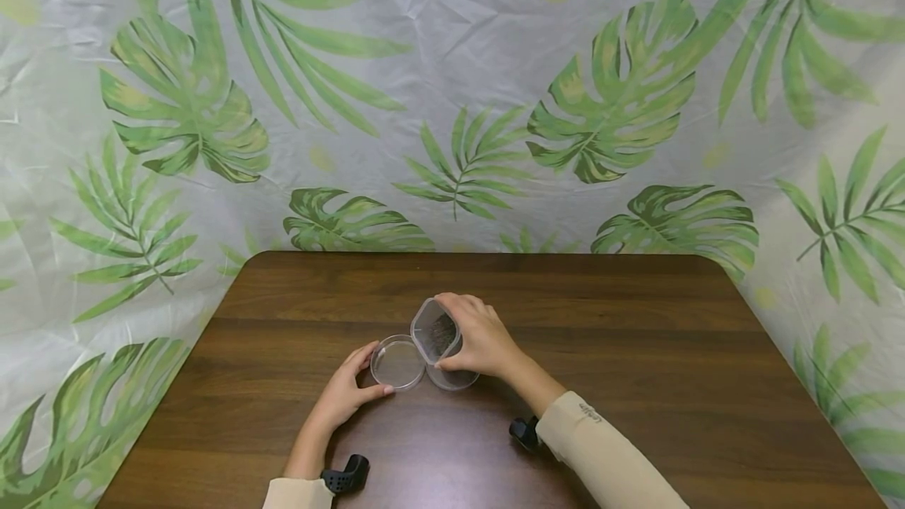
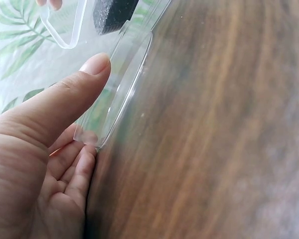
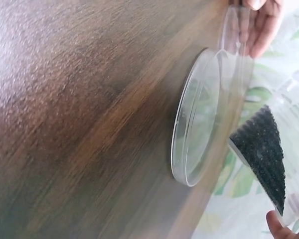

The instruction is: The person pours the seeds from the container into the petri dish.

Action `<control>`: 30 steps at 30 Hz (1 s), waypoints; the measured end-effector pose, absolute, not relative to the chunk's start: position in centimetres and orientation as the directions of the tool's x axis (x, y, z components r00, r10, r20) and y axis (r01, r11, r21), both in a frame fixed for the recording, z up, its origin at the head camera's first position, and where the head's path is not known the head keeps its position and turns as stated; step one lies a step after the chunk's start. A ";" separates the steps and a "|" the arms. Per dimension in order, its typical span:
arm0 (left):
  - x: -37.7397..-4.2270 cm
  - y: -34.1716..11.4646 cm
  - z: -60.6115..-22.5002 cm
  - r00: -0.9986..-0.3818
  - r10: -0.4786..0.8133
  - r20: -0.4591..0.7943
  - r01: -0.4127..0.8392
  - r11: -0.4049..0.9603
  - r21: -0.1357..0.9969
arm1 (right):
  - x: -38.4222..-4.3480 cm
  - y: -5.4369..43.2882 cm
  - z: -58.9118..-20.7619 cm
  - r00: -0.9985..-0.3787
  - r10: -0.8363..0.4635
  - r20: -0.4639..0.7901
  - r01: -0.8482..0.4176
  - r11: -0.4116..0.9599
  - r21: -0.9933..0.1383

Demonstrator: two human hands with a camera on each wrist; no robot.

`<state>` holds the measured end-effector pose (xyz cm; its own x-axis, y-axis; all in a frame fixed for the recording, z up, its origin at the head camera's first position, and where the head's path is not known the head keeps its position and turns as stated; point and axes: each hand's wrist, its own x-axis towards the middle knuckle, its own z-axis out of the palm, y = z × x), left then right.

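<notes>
My right hand (image 1: 481, 334) grips a clear square plastic cup (image 1: 423, 319), tilted with its mouth toward the left. Dark, granular material (image 3: 264, 154) lies banked along the cup's lower side. Below the cup, a clear round petri dish (image 3: 197, 119) rests on the table, partly hidden by the cup and right hand in the head view. A second petri dish (image 1: 399, 364) lies just left of it, the rims close together. My left hand (image 1: 348, 389) holds this left dish at its rim, thumb on the near side and fingers on the far left side.
A dark brown wooden table (image 1: 283, 320) lies under everything. Behind it hangs a pale curtain (image 1: 452, 61) with green leaf prints. Black wrist devices (image 1: 346, 475) sit at both sleeves, close above the tabletop.
</notes>
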<state>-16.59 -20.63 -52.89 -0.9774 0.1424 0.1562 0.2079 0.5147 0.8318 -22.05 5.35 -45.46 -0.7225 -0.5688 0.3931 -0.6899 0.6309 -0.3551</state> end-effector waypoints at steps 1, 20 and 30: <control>-16.6 -20.6 -52.9 -0.978 0.140 0.153 0.204 0.512 0.835 | -22.1 5.3 -45.5 -0.717 -0.573 0.398 -0.695 0.630 -0.346; -16.5 -20.7 -52.7 -0.985 0.144 0.091 0.152 0.498 0.854 | -22.2 4.2 -45.3 -0.671 -0.626 0.397 -0.730 0.650 -0.209; -16.6 -20.7 -52.9 -0.984 0.147 0.105 0.164 0.491 0.856 | -22.2 3.6 -45.1 -0.636 -0.657 0.405 -0.753 0.642 -0.143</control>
<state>-16.58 -20.74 -52.88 -0.9836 0.1471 0.1047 0.1645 0.4905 0.8558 -22.21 3.60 -45.15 -0.6364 -0.6567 0.4045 -0.7533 0.6420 -0.1429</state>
